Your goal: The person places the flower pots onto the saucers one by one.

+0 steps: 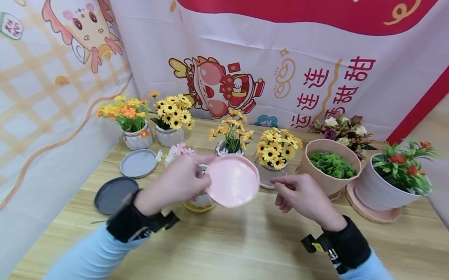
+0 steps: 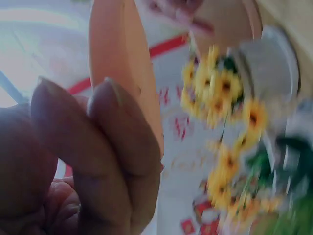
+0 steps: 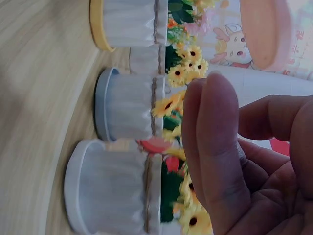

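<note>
My left hand [image 1: 179,180] pinches the edge of a round pink saucer [image 1: 234,183] between thumb and fingers, above the table's middle. In the left wrist view, the saucer [image 2: 117,41] shows edge-on beyond the fingers. To its right, my right hand [image 1: 306,198] hovers apart from it with loosely bent fingers and holds nothing; the right wrist view agrees. Behind the saucer, partly covered by it and my left hand, stands a pot with pink flowers [image 1: 181,149] on a yellow saucer [image 1: 200,208]. A pot of yellow daisies [image 1: 274,148] is behind, between the hands.
A light grey saucer [image 1: 138,163] and a dark grey saucer [image 1: 111,195] lie at left. Several flower pots line the back, including orange flowers [image 1: 125,112]. At right stand a pink pot [image 1: 321,161] with green leaves and a white pot [image 1: 382,188] on a pink saucer.
</note>
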`<state>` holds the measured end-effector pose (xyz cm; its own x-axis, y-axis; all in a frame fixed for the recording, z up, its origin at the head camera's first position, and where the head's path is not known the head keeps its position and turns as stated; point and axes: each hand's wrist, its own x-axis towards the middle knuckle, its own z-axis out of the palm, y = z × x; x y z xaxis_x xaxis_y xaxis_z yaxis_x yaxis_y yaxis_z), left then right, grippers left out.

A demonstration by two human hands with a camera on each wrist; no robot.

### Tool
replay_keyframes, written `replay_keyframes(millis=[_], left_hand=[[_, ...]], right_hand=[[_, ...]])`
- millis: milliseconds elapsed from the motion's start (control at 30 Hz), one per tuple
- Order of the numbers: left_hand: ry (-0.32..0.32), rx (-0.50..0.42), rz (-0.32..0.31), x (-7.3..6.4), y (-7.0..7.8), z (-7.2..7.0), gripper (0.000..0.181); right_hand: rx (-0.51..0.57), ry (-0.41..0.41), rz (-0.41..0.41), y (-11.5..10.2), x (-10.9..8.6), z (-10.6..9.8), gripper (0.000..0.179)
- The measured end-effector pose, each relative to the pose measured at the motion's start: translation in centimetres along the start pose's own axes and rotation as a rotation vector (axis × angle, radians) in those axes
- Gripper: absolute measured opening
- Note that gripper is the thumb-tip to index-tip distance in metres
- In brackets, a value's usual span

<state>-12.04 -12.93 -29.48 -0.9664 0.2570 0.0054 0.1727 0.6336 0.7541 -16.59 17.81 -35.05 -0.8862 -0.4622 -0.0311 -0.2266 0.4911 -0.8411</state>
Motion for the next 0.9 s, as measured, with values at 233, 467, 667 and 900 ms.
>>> replay_keyframes(millis=[233,467,667,900], left_hand=[[-0.066,0.108,0.158,0.9,-1.0,7.0,0.052],[0.003,0.159,0.150,2.4,-4.3,10.6,0.055],[0.020,0.166,0.076,2.8,-6.5,11.0,0.055],[-0.005,0.358,0.089,2.4,-7.0,10.4,0.051]], right_hand=[[0.000,0.035,0.066,1.4,-1.1,-1.2,0.032],[-0.023,0.025,0.070,1.4,-1.6,-2.1,0.034],[-0.142,0.078,0.014,-0.4,-2.1,-5.3,0.033],[-0.492,0.217,0.062,-2.6,-0.2,-13.1,0.036]])
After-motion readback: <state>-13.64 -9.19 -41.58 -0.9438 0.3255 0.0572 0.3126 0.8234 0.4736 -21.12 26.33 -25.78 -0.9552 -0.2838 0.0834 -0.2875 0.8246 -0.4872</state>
